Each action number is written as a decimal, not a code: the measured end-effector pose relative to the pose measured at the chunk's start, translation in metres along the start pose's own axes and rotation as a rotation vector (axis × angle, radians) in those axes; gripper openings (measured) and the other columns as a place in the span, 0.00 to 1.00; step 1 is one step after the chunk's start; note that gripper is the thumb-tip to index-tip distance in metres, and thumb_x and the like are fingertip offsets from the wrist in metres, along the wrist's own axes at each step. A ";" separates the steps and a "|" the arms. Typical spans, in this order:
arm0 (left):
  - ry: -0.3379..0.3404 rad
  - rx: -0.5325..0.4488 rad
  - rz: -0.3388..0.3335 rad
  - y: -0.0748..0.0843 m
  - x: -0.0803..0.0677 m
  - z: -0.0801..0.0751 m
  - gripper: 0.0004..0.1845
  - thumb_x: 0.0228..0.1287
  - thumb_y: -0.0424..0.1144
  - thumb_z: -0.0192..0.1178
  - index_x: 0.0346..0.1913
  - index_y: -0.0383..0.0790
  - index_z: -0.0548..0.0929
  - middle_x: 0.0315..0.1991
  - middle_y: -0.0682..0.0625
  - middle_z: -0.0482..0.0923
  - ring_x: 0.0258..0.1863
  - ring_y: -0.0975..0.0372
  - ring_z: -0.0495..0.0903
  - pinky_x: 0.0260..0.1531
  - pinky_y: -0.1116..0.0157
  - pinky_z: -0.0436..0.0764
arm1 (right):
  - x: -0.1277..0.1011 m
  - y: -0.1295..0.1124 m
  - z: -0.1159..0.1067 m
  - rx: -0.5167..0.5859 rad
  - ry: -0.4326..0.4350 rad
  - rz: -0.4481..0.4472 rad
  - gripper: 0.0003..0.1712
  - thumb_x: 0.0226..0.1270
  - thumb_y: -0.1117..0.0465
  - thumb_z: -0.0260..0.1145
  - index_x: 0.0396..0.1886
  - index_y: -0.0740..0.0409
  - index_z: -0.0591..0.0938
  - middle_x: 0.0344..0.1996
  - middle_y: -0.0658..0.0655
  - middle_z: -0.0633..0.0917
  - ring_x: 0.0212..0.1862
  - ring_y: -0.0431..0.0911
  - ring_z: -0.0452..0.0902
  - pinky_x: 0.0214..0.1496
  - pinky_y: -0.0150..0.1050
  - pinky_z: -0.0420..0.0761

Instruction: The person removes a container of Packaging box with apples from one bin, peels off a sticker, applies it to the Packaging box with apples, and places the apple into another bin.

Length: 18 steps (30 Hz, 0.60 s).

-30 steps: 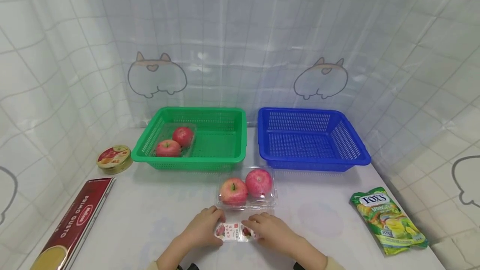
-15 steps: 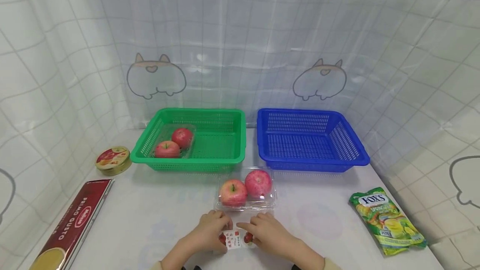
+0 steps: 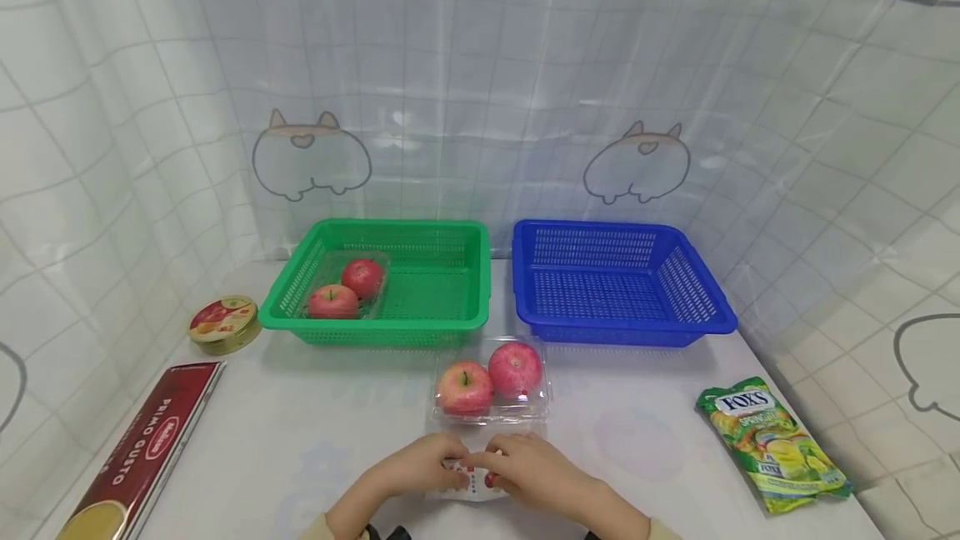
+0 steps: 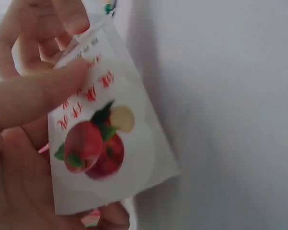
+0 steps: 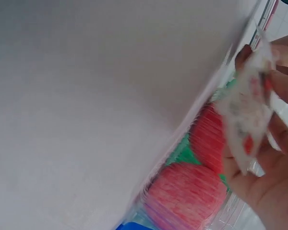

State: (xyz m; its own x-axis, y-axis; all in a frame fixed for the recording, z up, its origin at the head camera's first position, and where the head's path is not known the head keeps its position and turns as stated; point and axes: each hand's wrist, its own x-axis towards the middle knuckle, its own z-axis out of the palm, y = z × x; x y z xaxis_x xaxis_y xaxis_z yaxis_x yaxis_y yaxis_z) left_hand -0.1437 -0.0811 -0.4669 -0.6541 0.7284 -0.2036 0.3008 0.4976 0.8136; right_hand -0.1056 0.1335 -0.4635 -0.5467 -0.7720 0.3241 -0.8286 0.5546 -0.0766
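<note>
A white paper label (image 3: pixel 478 486) printed with apples and red writing is held low over the front of the table. My left hand (image 3: pixel 422 465) pinches its left part; in the left wrist view the thumb lies across the printed face of the label (image 4: pixel 108 153), with fingers behind it. My right hand (image 3: pixel 536 473) pinches its other side, its forefinger reaching to the left fingertips. In the right wrist view the label (image 5: pixel 247 110) is bent and blurred. Just beyond the hands stands a clear plastic box (image 3: pixel 491 418) with two red apples (image 3: pixel 465 390).
A green basket (image 3: pixel 375 323) at the back left holds another clear box of apples. Beside it is a blue basket (image 3: pixel 622 329). A round tin (image 3: pixel 223 325) and long red packet (image 3: pixel 150 444) lie left; a green FOX'S sweet bag (image 3: pixel 772 444) lies right.
Both hands have come closer together around the label, and the right forefinger now meets the left fingertips. Less of the label shows. The boxes and baskets have stayed in place.
</note>
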 end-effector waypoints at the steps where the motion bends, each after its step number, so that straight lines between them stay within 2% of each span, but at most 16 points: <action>1: -0.015 -0.051 0.005 0.000 0.000 -0.001 0.04 0.53 0.33 0.64 0.33 0.38 0.84 0.26 0.60 0.76 0.23 0.71 0.68 0.26 0.72 0.70 | 0.000 0.000 0.001 -0.006 0.019 -0.023 0.24 0.55 0.61 0.69 0.52 0.39 0.78 0.30 0.41 0.78 0.36 0.33 0.73 0.38 0.26 0.70; 3: -0.045 -0.150 0.017 0.001 -0.002 -0.004 0.04 0.54 0.32 0.63 0.34 0.36 0.83 0.26 0.58 0.76 0.24 0.71 0.68 0.26 0.73 0.70 | 0.000 0.001 0.001 -0.011 0.058 -0.059 0.23 0.54 0.61 0.69 0.50 0.40 0.79 0.31 0.41 0.78 0.37 0.33 0.73 0.42 0.27 0.70; 6: -0.089 -0.273 0.031 0.003 -0.005 -0.007 0.07 0.57 0.32 0.61 0.37 0.32 0.82 0.28 0.55 0.76 0.26 0.70 0.70 0.27 0.73 0.70 | 0.000 0.001 0.000 -0.009 0.124 -0.099 0.17 0.54 0.60 0.69 0.45 0.41 0.82 0.31 0.41 0.78 0.38 0.34 0.73 0.42 0.26 0.69; 8: -0.110 -0.329 0.041 0.004 -0.006 -0.008 0.08 0.58 0.32 0.60 0.39 0.30 0.82 0.30 0.53 0.77 0.28 0.69 0.71 0.28 0.72 0.71 | 0.001 0.001 -0.002 0.002 0.164 -0.117 0.14 0.53 0.59 0.70 0.41 0.42 0.82 0.32 0.41 0.78 0.38 0.34 0.73 0.42 0.26 0.68; 14: -0.143 -0.397 0.054 0.004 -0.008 -0.009 0.10 0.61 0.31 0.58 0.42 0.27 0.80 0.35 0.51 0.77 0.32 0.67 0.72 0.32 0.72 0.72 | 0.003 0.000 -0.005 0.035 0.211 -0.147 0.10 0.53 0.60 0.70 0.36 0.44 0.81 0.33 0.42 0.78 0.39 0.35 0.73 0.44 0.26 0.69; 18: -0.164 -0.416 0.073 0.003 -0.007 -0.007 0.12 0.61 0.32 0.57 0.43 0.25 0.79 0.37 0.51 0.77 0.33 0.68 0.72 0.33 0.72 0.72 | 0.004 0.000 -0.005 0.011 0.226 -0.175 0.11 0.53 0.59 0.70 0.36 0.44 0.81 0.32 0.41 0.78 0.38 0.34 0.73 0.44 0.25 0.69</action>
State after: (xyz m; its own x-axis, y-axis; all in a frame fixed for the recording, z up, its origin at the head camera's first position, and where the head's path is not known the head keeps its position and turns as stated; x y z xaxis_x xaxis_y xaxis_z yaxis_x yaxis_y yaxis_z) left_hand -0.1436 -0.0882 -0.4595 -0.5132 0.8361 -0.1937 0.0159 0.2350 0.9719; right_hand -0.1073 0.1316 -0.4572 -0.3551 -0.7666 0.5351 -0.9101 0.4141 -0.0107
